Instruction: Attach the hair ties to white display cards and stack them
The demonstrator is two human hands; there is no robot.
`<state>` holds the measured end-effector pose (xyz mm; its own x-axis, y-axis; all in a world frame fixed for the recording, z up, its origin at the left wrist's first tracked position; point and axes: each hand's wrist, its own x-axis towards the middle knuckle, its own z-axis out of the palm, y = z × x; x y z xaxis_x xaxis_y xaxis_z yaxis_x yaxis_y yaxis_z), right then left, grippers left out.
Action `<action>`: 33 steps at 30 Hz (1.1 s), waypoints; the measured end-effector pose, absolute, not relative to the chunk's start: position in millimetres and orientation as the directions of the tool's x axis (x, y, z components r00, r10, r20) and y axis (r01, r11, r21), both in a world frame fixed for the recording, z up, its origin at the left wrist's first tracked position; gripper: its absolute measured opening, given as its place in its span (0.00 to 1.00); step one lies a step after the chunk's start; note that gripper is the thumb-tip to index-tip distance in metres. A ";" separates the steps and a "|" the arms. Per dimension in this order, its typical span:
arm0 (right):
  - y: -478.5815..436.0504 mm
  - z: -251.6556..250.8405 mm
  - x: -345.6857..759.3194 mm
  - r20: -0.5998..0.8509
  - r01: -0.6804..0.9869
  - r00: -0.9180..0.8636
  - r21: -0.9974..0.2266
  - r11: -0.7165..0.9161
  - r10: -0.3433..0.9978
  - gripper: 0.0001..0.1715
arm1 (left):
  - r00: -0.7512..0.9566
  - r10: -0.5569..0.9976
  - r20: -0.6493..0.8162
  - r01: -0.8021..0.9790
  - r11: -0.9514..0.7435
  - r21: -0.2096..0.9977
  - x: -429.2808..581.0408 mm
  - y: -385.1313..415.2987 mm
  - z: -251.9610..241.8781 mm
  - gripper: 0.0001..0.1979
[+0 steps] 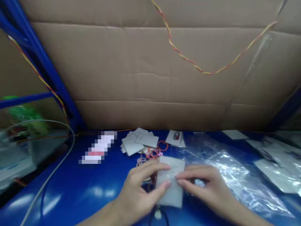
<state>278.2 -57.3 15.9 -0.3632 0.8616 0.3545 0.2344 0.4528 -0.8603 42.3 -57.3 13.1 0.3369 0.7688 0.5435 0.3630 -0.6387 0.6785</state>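
Two hands meet on one small white packet (170,185), head view, near centre of the blue surface (70,188).

- Left hand (138,188): thumb below and fingers above, pinching the packet's left edge.
- Right hand (207,185): fingertips pressed together on the right edge, at about mid-height.
- The packet sits upright-ish between them, with its lower end over a dark cord near the front edge. Whether it touches the surface cannot be told.
- Just beyond it lies a loose clutter of orange rings (155,152). Farther off is a fanned pile of white packets (138,142).
- A crinkled clear plastic sheet (235,175) spreads to the right.

Handling, as a judgement: the packet looks thin and limp, so a light grip at opposite edges suits it. Fingertips should stay off the middle so it does not buckle. It is best held low over the surface, clear of the rings, so nothing snags or rolls off.

Writing: none readable. A small card (176,136) at the far side shows a red and dark mark, too blurred to make out. A pixelated patch (98,147) at far left hides whatever lies there. The cardboard wall (150,78) behind is plain.
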 end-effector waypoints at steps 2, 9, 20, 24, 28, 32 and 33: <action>-57.3 15.7 278.2 0.372 0.242 -0.379 -0.844 0.479 0.847 0.06 | 0.317 0.818 0.481 0.388 -0.574 0.721 42.5 -57.2 13.0 0.09; -57.5 11.6 279.9 0.416 0.291 -0.410 -0.784 0.549 0.812 0.06 | 0.317 0.892 0.323 0.346 -0.426 0.836 46.0 -55.9 17.1 0.06; -56.5 13.4 280.0 0.121 0.113 -0.290 -0.981 0.159 0.949 0.27 | 0.388 0.876 0.287 0.372 -0.434 0.821 45.7 -60.0 19.5 0.05; -53.5 12.7 278.2 0.069 0.152 -0.291 -0.981 0.118 0.954 0.20 | 0.398 0.859 0.323 0.342 -0.466 0.816 46.8 -61.1 20.8 0.04; -51.6 15.8 278.8 0.064 0.128 -0.229 -0.987 0.095 0.971 0.22 | 0.349 0.879 0.325 0.283 -0.430 0.857 45.3 -59.4 21.3 0.04; -46.8 18.1 282.3 0.111 0.059 -0.135 -0.991 0.120 0.985 0.22 | 0.256 0.917 0.306 0.257 -0.369 0.893 43.8 -57.3 23.7 0.06; -45.6 18.0 283.1 0.122 0.043 -0.116 -0.991 0.127 0.986 0.22 | 0.232 0.927 0.294 0.257 -0.350 0.901 43.7 -56.8 24.4 0.07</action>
